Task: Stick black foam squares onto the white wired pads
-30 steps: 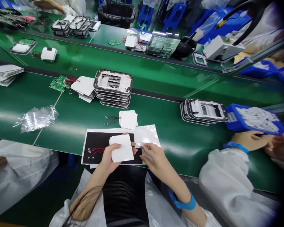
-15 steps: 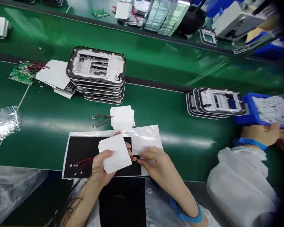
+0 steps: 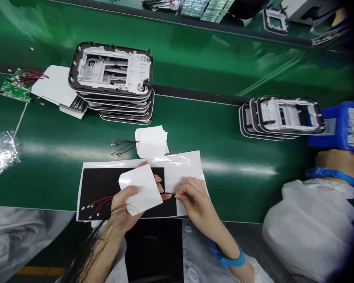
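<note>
My left hand (image 3: 125,206) grips a small stack of white square panels (image 3: 143,188), thumb on top and fingers underneath. Thin red and dark wires with white plugs (image 3: 102,202) trail from the panels' left side. My right hand (image 3: 193,196) pinches a small black strip (image 3: 173,195) near the left fingertips; its far end is hidden. Beneath both hands lies a black sheet (image 3: 98,182) on a larger white glossy sheet (image 3: 184,165). Just beyond these, more white panels (image 3: 151,143) with wires lie on the green table.
A tall stack of black-and-white frames (image 3: 112,78) stands at the back left, beside white panels (image 3: 57,84) and green circuit boards (image 3: 16,86). A shorter frame stack (image 3: 289,116) is at right, near a blue bin (image 3: 327,125) and a co-worker's sleeve (image 3: 309,224). Clear plastic bag (image 3: 2,153) lies left.
My right fingertips have shifted slightly right, and the black strip now looks thinner, seen almost edge-on. The left hand keeps its hold on the panels. The camera view has tilted down.
</note>
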A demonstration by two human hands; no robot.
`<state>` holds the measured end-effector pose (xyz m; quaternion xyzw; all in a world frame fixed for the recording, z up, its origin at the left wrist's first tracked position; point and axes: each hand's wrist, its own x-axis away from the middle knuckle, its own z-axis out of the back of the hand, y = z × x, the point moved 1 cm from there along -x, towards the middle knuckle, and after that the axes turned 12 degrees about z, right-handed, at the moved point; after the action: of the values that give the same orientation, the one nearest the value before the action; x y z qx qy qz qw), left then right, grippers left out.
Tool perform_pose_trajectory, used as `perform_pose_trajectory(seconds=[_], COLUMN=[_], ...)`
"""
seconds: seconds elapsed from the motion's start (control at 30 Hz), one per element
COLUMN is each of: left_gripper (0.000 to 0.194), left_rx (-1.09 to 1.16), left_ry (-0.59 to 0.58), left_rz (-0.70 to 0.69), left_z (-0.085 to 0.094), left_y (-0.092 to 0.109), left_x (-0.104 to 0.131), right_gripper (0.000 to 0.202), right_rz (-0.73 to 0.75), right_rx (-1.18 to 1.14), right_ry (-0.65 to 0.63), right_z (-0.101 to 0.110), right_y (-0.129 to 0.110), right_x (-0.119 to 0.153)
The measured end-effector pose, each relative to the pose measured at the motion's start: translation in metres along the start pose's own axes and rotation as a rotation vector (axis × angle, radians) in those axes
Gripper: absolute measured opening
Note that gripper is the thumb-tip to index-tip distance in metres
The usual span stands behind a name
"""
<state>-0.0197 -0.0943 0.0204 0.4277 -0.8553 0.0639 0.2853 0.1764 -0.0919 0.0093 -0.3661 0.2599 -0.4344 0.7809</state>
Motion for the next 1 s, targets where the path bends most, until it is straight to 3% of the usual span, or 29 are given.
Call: perform_pose_trajectory(seconds=[0.1, 0.3, 0.4, 0.5, 0.7, 0.9, 1.0], left_gripper=[0.069, 0.080, 0.085, 0.087, 0.088, 0.053, 0.049], left_rx=[-0.013, -0.131, -0.222, -0.233, -0.157, -0.390, -0.485], left_ry=[-0.003, 0.052, 0.077, 0.064, -0.197, -0.300, -0.311], left_rz=[0.022, 0.039, 0.070, 0.089, 0.150, 0.052, 0.029], left_z=[0.000, -0.004, -0.010, -0.018, -0.026, -0.030, -0.033], left_y=[0.001, 0.000, -0.005, -0.013, -0.028, -0.025, -0.021], left_x=[0.002, 0.001, 0.002, 0.007, 0.022, 0.043, 0.052], right_gripper=[0.017, 0.010, 0.012, 0.010, 0.009, 0.005, 0.013], right_rz=[-0.034, -0.253, -0.277, -0.248, -0.181, -0.263, -0.254], right_rx=[-0.093, -0.419, -0.484, -0.516, -0.489, -0.432, -0.406], right_ry=[0.048, 0.589, 0.676, 0.620, 0.460, 0.417, 0.426], right_z=[0.000, 0.021, 0.031, 0.037, 0.044, 0.043, 0.040], right_y=[0.006, 0.024, 0.012, -0.018, -0.074, -0.103, -0.112], right_x=[0.002, 0.014, 0.019, 0.016, -0.003, -0.006, -0.004])
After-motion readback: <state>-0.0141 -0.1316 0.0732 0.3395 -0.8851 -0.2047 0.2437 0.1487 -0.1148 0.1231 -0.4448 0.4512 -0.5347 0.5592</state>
